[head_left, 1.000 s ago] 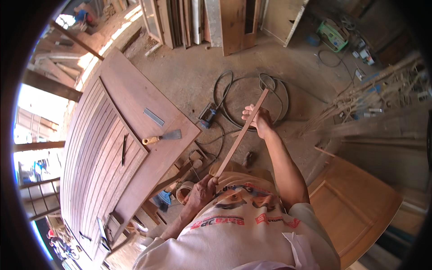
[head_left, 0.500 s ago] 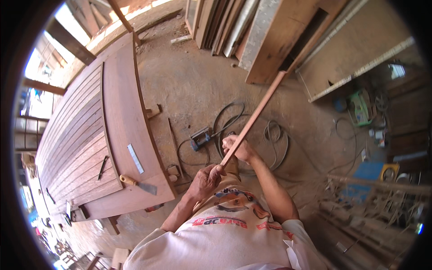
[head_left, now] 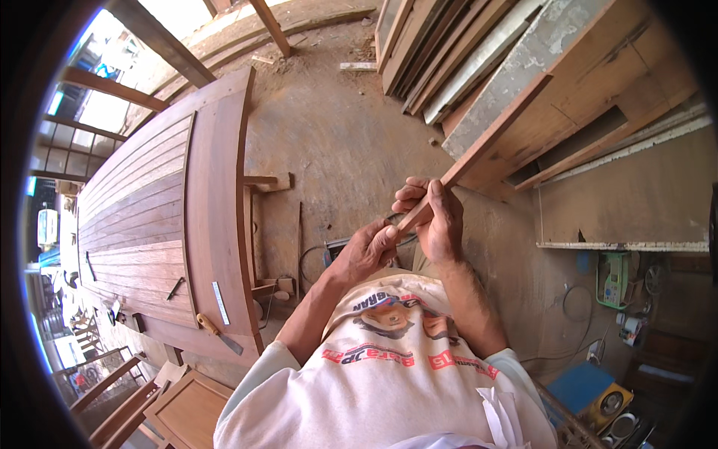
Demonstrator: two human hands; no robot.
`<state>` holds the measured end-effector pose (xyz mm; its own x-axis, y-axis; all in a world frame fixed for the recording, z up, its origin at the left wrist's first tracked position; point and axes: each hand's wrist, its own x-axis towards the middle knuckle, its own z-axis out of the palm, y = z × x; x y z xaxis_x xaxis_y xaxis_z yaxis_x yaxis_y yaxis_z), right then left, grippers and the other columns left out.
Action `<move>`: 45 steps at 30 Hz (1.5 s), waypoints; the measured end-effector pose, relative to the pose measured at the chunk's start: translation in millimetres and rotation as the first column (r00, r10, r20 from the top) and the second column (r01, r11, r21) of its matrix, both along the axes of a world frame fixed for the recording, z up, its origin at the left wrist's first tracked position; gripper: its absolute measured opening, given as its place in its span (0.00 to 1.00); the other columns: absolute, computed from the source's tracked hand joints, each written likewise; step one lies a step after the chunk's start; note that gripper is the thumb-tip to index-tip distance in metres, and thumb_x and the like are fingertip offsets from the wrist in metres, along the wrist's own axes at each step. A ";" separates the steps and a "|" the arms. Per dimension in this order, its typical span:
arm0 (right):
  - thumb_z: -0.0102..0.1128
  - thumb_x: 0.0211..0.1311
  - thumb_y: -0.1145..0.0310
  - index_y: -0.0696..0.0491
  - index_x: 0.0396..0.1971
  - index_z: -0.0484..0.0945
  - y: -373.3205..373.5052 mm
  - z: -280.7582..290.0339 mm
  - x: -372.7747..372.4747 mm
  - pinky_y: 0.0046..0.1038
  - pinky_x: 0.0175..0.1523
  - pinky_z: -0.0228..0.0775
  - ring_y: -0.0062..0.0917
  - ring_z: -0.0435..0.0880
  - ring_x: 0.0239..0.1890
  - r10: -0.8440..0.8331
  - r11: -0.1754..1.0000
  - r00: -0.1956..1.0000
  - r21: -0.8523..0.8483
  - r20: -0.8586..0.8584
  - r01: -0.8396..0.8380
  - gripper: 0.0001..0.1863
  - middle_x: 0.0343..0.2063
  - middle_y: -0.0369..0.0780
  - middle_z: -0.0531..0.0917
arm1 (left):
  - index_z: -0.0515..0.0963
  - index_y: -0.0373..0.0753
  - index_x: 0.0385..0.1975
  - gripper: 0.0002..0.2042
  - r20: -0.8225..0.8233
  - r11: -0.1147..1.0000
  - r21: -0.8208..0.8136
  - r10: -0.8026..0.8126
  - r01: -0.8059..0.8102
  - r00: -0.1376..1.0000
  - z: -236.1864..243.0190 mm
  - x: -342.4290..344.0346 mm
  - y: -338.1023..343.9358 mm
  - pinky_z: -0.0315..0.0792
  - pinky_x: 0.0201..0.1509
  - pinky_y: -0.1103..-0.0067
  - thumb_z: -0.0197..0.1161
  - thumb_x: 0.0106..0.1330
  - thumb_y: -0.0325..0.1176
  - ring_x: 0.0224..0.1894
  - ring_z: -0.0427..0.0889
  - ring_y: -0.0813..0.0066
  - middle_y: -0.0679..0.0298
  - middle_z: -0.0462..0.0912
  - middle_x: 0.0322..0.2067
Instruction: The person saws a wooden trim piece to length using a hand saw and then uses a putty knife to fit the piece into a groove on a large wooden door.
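A long, thin wooden strip (head_left: 499, 133) slants up and away to the right in front of my body. My left hand (head_left: 368, 251) is closed on its near end, with the thumb near the tip. Just ahead of it, my right hand (head_left: 443, 228) grips the same strip, thumb along its side and fingers curled at the other. To the left lies a big slatted wooden door (head_left: 218, 194). On it rest a putty knife (head_left: 212, 324) with a wooden handle, a short metal ruler (head_left: 219, 302) and a slim dark tool (head_left: 176, 289).
Boards (head_left: 449, 56) lean in a stack at the far right, beside a large wooden panel (head_left: 591, 112) with a slot. A green machine (head_left: 613, 280) and a blue-topped box (head_left: 576, 389) stand at right. A framed panel (head_left: 187, 408) lies at lower left.
My hands have come up closer to me with the strip, and the right hand now turns palm inward around it. The view has shifted, so the door and boards appear displaced.
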<state>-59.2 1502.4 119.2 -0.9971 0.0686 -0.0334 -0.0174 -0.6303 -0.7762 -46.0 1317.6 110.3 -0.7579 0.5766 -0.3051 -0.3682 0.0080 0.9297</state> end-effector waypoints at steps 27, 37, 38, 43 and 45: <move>0.58 0.80 0.55 0.68 0.48 0.74 222.0 54.7 -551.5 0.25 0.37 0.67 0.22 0.66 0.29 0.384 0.914 0.919 -0.107 -0.085 -0.392 0.24 0.28 0.35 0.65 | 0.84 0.37 0.40 0.26 -0.518 0.398 -0.362 0.666 -0.843 0.536 -101.8 -214.8 192.5 0.75 0.44 0.58 0.61 0.75 0.59 0.39 0.84 0.43 0.47 0.85 0.33; 0.53 0.83 0.56 0.64 0.42 0.73 90.7 14.1 -697.7 0.31 0.37 0.69 0.27 0.67 0.27 0.522 0.853 0.852 0.040 -0.036 -0.521 0.21 0.29 0.38 0.68 | 0.84 0.37 0.38 0.21 -0.627 0.099 -0.248 0.742 -0.964 0.237 -170.2 -317.4 136.6 0.76 0.45 0.61 0.66 0.73 0.54 0.41 0.85 0.50 0.53 0.86 0.34; 0.54 0.83 0.56 0.64 0.42 0.73 85.2 6.1 -716.2 0.33 0.37 0.70 0.28 0.69 0.29 0.575 0.818 0.818 -0.003 -0.021 -0.575 0.21 0.29 0.38 0.69 | 0.84 0.37 0.38 0.22 -0.614 0.106 -0.257 0.750 -0.961 0.247 -174.2 -326.6 125.1 0.77 0.46 0.61 0.66 0.72 0.54 0.41 0.85 0.50 0.54 0.86 0.34; 0.54 0.83 0.56 0.65 0.45 0.76 12.9 19.4 -728.5 0.26 0.38 0.74 0.23 0.72 0.31 0.548 0.831 0.832 0.059 0.081 -0.553 0.21 0.31 0.38 0.72 | 0.84 0.38 0.35 0.24 -0.518 0.068 -0.449 0.792 -0.891 0.321 -163.0 -357.6 79.3 0.77 0.45 0.62 0.66 0.71 0.57 0.40 0.85 0.51 0.54 0.86 0.34; 0.55 0.82 0.54 0.63 0.48 0.77 -20.6 29.8 -743.2 0.24 0.37 0.73 0.20 0.72 0.30 0.627 0.778 0.778 0.022 0.023 -0.628 0.23 0.31 0.37 0.73 | 0.83 0.37 0.34 0.23 -0.458 0.064 -0.454 0.839 -0.889 0.294 -148.8 -372.2 64.4 0.76 0.43 0.63 0.67 0.71 0.56 0.37 0.84 0.52 0.54 0.85 0.32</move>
<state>-802.4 1481.8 148.9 -0.8191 -0.5711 -0.0546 0.3853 -0.4770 -0.7899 -418.2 1382.0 -38.5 -0.6283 -0.7638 -0.1477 -0.4420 0.1943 0.8757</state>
